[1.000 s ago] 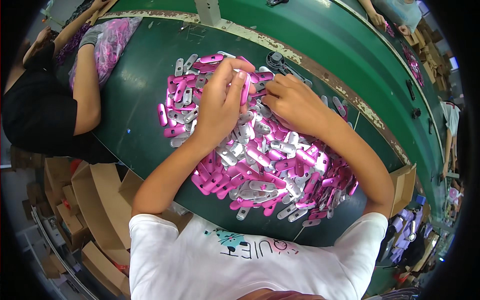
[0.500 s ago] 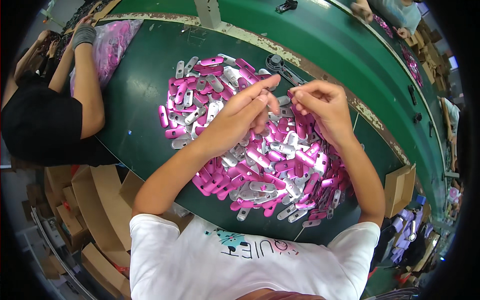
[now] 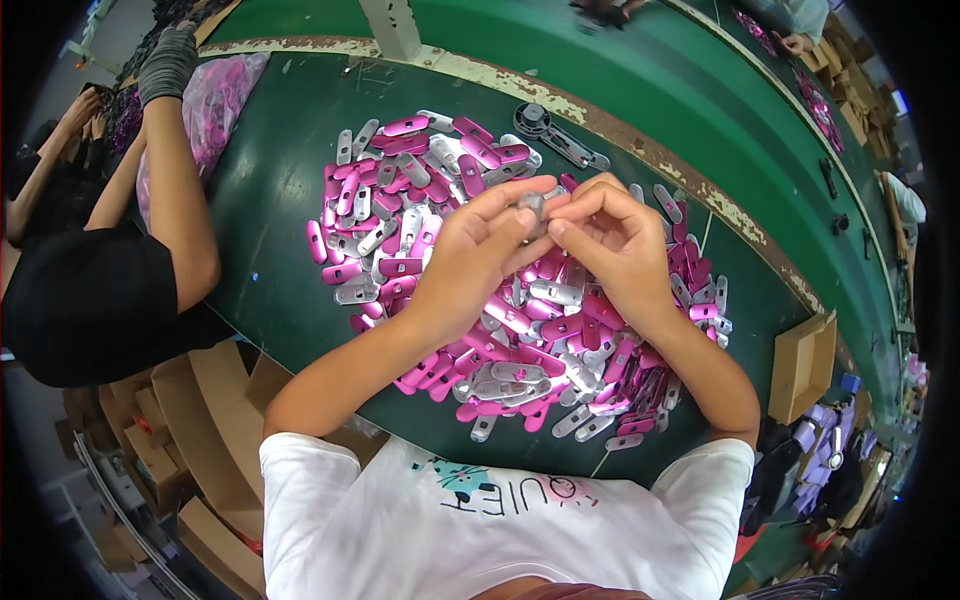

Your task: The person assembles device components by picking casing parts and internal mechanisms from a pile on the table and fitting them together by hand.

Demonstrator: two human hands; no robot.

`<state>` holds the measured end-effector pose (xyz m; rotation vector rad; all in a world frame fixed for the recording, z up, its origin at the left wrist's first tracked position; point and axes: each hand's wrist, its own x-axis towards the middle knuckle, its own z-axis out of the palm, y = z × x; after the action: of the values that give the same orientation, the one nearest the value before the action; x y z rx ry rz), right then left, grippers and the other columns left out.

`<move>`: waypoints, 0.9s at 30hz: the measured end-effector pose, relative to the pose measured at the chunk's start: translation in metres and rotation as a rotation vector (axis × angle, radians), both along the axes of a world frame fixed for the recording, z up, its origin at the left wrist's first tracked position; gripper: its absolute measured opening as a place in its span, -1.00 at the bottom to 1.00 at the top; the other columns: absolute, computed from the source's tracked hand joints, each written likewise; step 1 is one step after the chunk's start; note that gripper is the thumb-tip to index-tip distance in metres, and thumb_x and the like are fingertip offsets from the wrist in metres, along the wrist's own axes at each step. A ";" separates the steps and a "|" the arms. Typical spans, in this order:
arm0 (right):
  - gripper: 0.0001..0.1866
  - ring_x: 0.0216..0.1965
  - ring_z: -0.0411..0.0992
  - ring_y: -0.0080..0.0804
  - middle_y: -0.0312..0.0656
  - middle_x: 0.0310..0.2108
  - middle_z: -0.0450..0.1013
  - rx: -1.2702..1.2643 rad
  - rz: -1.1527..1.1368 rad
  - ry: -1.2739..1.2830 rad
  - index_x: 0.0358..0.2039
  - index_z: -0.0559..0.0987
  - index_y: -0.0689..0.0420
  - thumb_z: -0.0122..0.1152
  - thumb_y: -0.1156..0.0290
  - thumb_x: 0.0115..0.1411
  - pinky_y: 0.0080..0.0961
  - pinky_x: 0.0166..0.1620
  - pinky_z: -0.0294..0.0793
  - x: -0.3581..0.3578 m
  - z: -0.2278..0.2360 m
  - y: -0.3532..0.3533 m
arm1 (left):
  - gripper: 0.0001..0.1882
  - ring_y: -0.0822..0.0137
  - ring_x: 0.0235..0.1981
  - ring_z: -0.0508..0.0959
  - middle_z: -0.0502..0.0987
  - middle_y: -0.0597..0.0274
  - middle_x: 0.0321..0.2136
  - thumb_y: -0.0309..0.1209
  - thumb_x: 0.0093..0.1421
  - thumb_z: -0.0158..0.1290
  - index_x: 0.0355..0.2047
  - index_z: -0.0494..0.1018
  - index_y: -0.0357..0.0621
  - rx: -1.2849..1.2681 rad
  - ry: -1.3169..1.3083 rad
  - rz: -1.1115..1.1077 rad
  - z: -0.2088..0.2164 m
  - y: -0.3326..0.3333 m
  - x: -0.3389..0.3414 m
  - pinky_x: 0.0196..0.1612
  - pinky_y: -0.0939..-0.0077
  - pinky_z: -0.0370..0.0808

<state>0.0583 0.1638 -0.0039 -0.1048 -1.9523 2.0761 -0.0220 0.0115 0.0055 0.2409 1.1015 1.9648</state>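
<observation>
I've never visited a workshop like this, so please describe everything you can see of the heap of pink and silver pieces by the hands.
The heap of shiny pink and silver, elongated round-ended pieces lies spread across the dark green tabletop. The pieces look metallic; many show a small opening or dark mark. They lie loose, overlapping at many angles. The left hand and right hand are over it, hiding part; whether they touch it is unclear.
</observation>
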 end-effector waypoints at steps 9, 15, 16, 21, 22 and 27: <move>-0.95 -0.29 0.41 -0.64 -0.27 -0.27 0.32 -0.147 -0.001 -0.042 -0.40 0.53 0.31 0.20 0.66 0.10 -0.75 -0.25 0.45 0.000 -0.003 -0.001 | -0.84 0.42 -0.16 0.55 0.52 0.15 -0.15 -0.49 0.25 0.02 -0.18 0.42 -0.26 -0.060 0.026 -0.034 -0.010 -0.006 -0.004 -0.03 0.48 0.55; -0.94 -0.34 0.41 -0.67 -0.27 -0.31 0.36 -0.126 -0.019 -0.027 -0.41 0.51 0.28 0.22 0.64 0.10 -0.76 -0.30 0.42 -0.001 0.000 0.000 | -0.74 0.43 -0.21 0.57 0.55 0.12 -0.19 -0.49 0.23 0.04 -0.07 0.42 -0.29 -0.066 0.176 -0.033 -0.012 -0.005 -0.001 -0.15 0.55 0.58; -0.94 -0.34 0.41 -0.67 -0.27 -0.31 0.36 -0.126 -0.020 -0.027 -0.41 0.51 0.28 0.22 0.64 0.10 -0.76 -0.30 0.42 0.000 0.000 0.001 | -0.75 0.44 -0.21 0.57 0.55 0.12 -0.21 -0.49 0.23 0.04 -0.09 0.43 -0.30 -0.072 0.206 -0.031 -0.010 -0.004 -0.001 -0.16 0.56 0.58; -0.87 -0.38 0.35 -0.74 -0.31 -0.36 0.35 -0.084 0.008 -0.049 -0.41 0.43 0.22 0.23 0.62 0.12 -0.78 -0.40 0.33 0.001 0.003 0.003 | -0.80 0.44 -0.24 0.58 0.57 0.13 -0.26 -0.50 0.22 0.05 -0.15 0.43 -0.31 -0.058 0.274 -0.070 -0.009 -0.005 -0.004 -0.17 0.58 0.58; -0.86 -0.38 0.35 -0.74 -0.32 -0.37 0.33 -0.066 0.011 -0.017 -0.41 0.41 0.22 0.22 0.62 0.12 -0.78 -0.39 0.34 0.001 0.002 0.002 | -0.81 0.44 -0.24 0.58 0.57 0.12 -0.26 -0.50 0.22 0.05 -0.16 0.43 -0.31 -0.065 0.248 -0.093 -0.008 -0.005 -0.004 -0.18 0.59 0.58; -0.85 -0.38 0.35 -0.74 -0.35 -0.39 0.34 -0.139 0.195 -0.092 -0.40 0.40 0.18 0.21 0.62 0.11 -0.77 -0.33 0.36 -0.001 0.009 0.010 | -0.81 0.45 -0.30 0.59 0.58 0.14 -0.31 -0.47 0.24 0.03 -0.18 0.44 -0.32 -0.082 0.231 -0.117 -0.008 -0.006 -0.005 -0.29 0.67 0.55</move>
<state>0.0577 0.1736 0.0049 -0.0405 -1.9377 2.3715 -0.0273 0.0051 -0.0028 0.4867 1.2825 1.8158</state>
